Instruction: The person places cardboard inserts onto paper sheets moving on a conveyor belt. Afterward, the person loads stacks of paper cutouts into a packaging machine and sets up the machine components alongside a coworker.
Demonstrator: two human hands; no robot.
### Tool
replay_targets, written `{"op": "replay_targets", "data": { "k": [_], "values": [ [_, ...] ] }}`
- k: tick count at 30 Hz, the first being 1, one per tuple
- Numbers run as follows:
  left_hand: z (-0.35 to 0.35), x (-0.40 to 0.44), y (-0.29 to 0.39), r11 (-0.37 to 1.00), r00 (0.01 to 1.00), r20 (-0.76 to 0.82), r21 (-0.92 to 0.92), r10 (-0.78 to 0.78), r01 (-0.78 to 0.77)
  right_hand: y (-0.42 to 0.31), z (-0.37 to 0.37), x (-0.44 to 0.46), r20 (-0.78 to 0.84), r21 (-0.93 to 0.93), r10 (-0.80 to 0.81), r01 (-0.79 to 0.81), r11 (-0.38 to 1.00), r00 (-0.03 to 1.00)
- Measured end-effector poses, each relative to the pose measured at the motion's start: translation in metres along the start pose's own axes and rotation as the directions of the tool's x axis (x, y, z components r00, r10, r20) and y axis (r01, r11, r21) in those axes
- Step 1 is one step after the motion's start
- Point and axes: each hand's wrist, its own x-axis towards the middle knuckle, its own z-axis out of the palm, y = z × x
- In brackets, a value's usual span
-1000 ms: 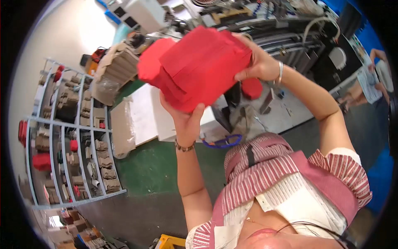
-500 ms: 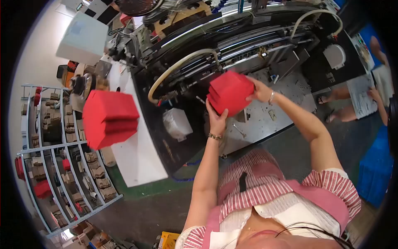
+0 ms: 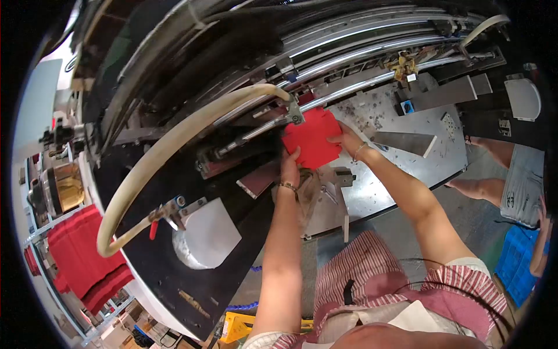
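Note:
A stack of red cut card pieces (image 3: 313,138) is held between my two hands at the machine's rods. My left hand (image 3: 290,167) grips its lower left edge, with the thumb on top. Closed on the right edge is my right hand (image 3: 350,141), its thumb also lying over the top. Just above the stack sits a metal hose fitting (image 3: 295,111). Below it, near my left wrist, a metal clamp block (image 3: 343,177) stands on the metal bed (image 3: 372,200). My fingers under the stack are hidden.
A beige hose (image 3: 168,148) arches over the black table (image 3: 157,244) on the left. Another red stack (image 3: 87,250) lies at far left, near a white block (image 3: 209,232). Metal rods (image 3: 349,87) cross behind my hands. Another person's legs (image 3: 485,189) show at right.
My view has come nearer the machine. Both hands have carried the red stack in toward the metal rods, and its top now faces me more flatly.

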Motion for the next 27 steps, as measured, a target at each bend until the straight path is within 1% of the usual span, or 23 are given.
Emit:
{"op": "replay_targets", "data": {
  "k": [1, 3, 4, 5, 7, 9, 10, 12, 13, 15, 16, 17, 18, 19, 20, 21, 22, 23, 25, 26, 27],
  "values": [
    [-0.003, 0.008, -0.001, 0.995, 0.998, 0.024, 0.082, 0.063, -0.065, 0.004, 0.001, 0.007, -0.005, 0.005, 0.010, -0.010, 1.000, 1.000],
    [-0.003, 0.015, -0.002, 0.994, 0.998, 0.021, 0.087, 0.058, -0.059, 0.010, 0.001, 0.017, -0.024, 0.122, -0.020, 0.022, 0.992, 1.000],
    [-0.002, 0.015, 0.000, 0.994, 0.998, 0.020, 0.091, 0.065, -0.066, 0.014, 0.000, 0.019, -0.027, 0.129, -0.013, 0.017, 0.992, 1.000],
    [0.000, 0.013, 0.001, 0.994, 0.998, 0.018, 0.096, 0.059, -0.060, 0.016, -0.002, 0.020, -0.040, 0.114, 0.001, 0.003, 0.993, 0.999],
    [0.004, 0.009, -0.003, 0.996, 0.997, 0.002, 0.040, 0.079, -0.079, 0.014, -0.003, 0.021, -0.053, 0.102, 0.013, -0.008, 0.995, 0.998],
    [0.007, 0.010, -0.003, 0.994, 0.995, 0.024, 0.051, 0.094, -0.095, 0.013, -0.005, 0.019, -0.046, 0.084, -0.060, 0.063, 0.994, 0.997],
    [0.007, 0.010, -0.003, 0.992, 0.993, 0.044, 0.056, 0.108, -0.110, 0.011, -0.006, 0.021, -0.044, 0.087, -0.055, 0.059, 0.994, 0.998],
    [0.008, 0.015, -0.003, 0.993, 0.993, 0.050, 0.041, 0.109, -0.111, 0.011, -0.009, 0.025, -0.030, 0.171, -0.018, 0.023, 0.985, 0.999],
    [0.009, 0.018, -0.004, 0.993, 0.991, 0.065, 0.021, 0.117, -0.118, 0.013, -0.009, 0.026, -0.029, 0.172, -0.012, 0.017, 0.985, 0.999],
    [0.006, 0.021, -0.008, 0.992, 0.989, 0.076, 0.027, 0.123, -0.125, 0.016, -0.011, 0.029, -0.078, 0.146, 0.046, -0.034, 0.989, 0.996],
    [0.004, 0.025, -0.011, 0.990, 0.987, 0.090, 0.033, 0.133, -0.136, 0.019, -0.011, 0.031, -0.078, 0.146, 0.048, -0.036, 0.989, 0.996],
    [0.001, 0.029, -0.014, 0.990, 0.987, 0.087, 0.033, 0.131, -0.135, 0.024, -0.011, 0.034, -0.095, 0.129, 0.011, 0.001, 0.992, 0.995],
    [-0.003, 0.034, -0.017, 0.993, 0.993, 0.052, 0.050, 0.108, -0.110, 0.032, -0.011, 0.038, -0.111, 0.112, -0.025, 0.037, 0.993, 0.994],
    [-0.006, 0.039, -0.019, 0.994, 0.996, 0.017, 0.066, 0.084, -0.085, 0.048, -0.014, 0.047, -0.111, 0.112, -0.021, 0.033, 0.993, 0.994],
    [-0.008, 0.042, -0.021, 0.995, 0.997, 0.015, 0.065, 0.080, -0.081, 0.070, -0.021, 0.060, -0.291, -0.345, -0.201, 0.093, 0.934, 0.935],
    [-0.010, 0.044, -0.022, 0.998, 0.998, 0.020, 0.019, 0.061, -0.061, 0.074, -0.023, 0.065, -0.328, -0.555, -0.315, 0.088, 0.827, 0.891],
    [-0.011, 0.045, -0.024, 0.999, 0.999, 0.027, -0.028, 0.041, -0.041, 0.077, -0.025, 0.069, -0.359, -0.731, -0.424, 0.032, 0.681, 0.832],
    [-0.011, 0.046, -0.026, 0.999, 0.999, 0.026, -0.028, 0.035, -0.035, 0.079, -0.031, 0.073, -0.333, -0.554, -0.280, 0.054, 0.831, 0.901],
    [-0.006, 0.048, -0.027, 0.999, 0.999, -0.017, -0.017, 0.038, -0.038, 0.061, -0.025, 0.066, -0.270, -0.346, -0.141, 0.040, 0.937, 0.953],
    [-0.009, 0.052, -0.028, 0.999, 0.999, -0.020, -0.018, 0.033, -0.033, 0.035, -0.012, 0.053, -0.211, -0.126, -0.009, -0.018, 0.992, 0.977],
    [-0.014, 0.058, -0.030, 0.999, 1.000, 0.001, -0.028, -0.020, 0.020, 0.018, -0.004, 0.045, -0.124, 0.095, 0.106, -0.095, 0.991, 0.987]
  ]
}}
